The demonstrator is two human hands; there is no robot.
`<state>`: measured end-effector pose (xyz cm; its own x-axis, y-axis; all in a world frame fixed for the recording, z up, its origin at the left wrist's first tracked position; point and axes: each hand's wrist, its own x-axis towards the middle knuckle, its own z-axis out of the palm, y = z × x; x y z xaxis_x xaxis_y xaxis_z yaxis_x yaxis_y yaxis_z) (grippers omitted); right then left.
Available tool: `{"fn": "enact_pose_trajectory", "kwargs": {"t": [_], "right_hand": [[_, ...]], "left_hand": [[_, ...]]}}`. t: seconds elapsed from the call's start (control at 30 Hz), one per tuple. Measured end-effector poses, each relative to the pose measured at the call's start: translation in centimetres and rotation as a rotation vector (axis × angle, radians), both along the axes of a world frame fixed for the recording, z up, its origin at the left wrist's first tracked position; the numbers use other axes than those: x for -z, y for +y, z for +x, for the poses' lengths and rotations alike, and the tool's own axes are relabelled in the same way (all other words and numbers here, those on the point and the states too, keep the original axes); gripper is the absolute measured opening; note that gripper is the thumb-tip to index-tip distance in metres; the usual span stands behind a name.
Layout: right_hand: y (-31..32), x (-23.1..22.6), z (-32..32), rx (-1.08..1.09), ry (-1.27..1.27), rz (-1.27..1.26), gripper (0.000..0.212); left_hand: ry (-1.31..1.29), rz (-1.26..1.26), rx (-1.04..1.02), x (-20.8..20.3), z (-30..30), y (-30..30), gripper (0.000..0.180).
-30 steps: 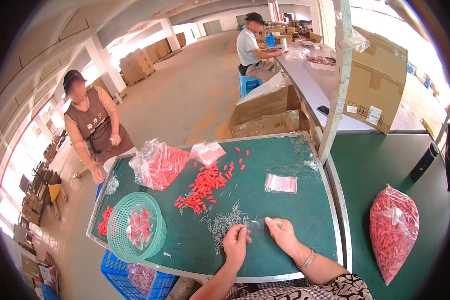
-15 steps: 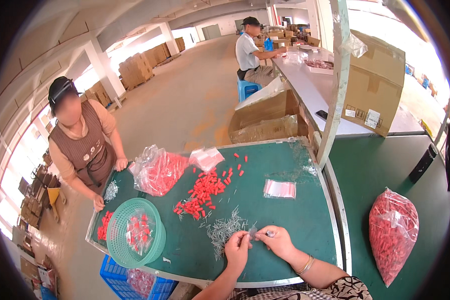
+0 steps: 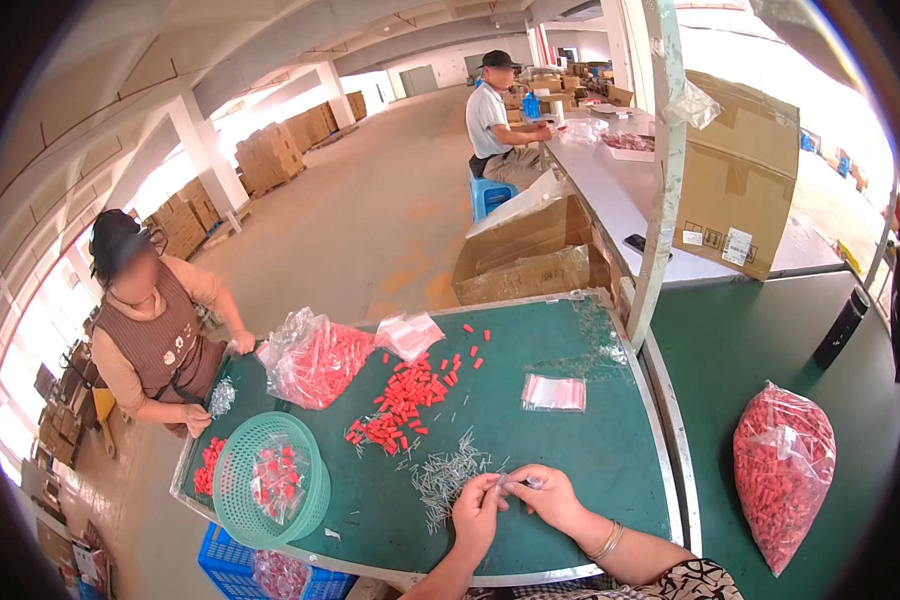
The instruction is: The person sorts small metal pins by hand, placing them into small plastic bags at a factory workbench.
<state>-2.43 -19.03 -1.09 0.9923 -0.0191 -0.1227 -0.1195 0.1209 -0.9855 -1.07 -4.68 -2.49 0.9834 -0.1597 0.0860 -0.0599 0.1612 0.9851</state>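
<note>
My left hand (image 3: 476, 512) and my right hand (image 3: 552, 498) meet at the table's near edge, with thumbs and fingertips pinched together. Something small lies between the left fingertips, too hidden to name. A silvery bit shows in the curl of my right fingers, its kind unclear. Just left of my hands spreads a pile of thin grey metal pins (image 3: 448, 478), a few of them close to my fingertips. Beyond it lies a loose heap of small red plastic sleeves (image 3: 406, 402).
On the green table (image 3: 510, 350) are a bag of red pieces (image 3: 320, 365), flat clear bags (image 3: 553, 393) and a green basket (image 3: 232, 500). A co-worker (image 3: 160, 340) stands at the left end. A full red bag (image 3: 785, 470) and black bottle (image 3: 842, 328) occupy the right table.
My fingertips have drawn closer together, and the small clear-grey piece seen between them is now mostly covered. At the left, the co-worker leans lower over the table. The view has shifted slightly.
</note>
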Motion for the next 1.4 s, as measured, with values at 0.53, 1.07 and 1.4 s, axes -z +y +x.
{"fn": "enact_pose_trajectory", "kwargs": {"t": [0.53,1.07,1.4], "right_hand": [[-0.2,-0.2,0.3,0.013,0.021,-0.001,0.018],[-0.4,-0.3,0.2,0.048,-0.030,-0.019,0.010],[-0.2,-0.7,0.0,-0.147,0.018,-0.224,0.019]], "left_hand": [[-0.226,0.361,-0.041,0.2,0.5,0.5,0.019],[-0.108,0.245,-0.049,0.0,0.3,0.3,0.017],[-0.090,0.147,-0.181,0.4,0.9,1.0,0.019]]}}
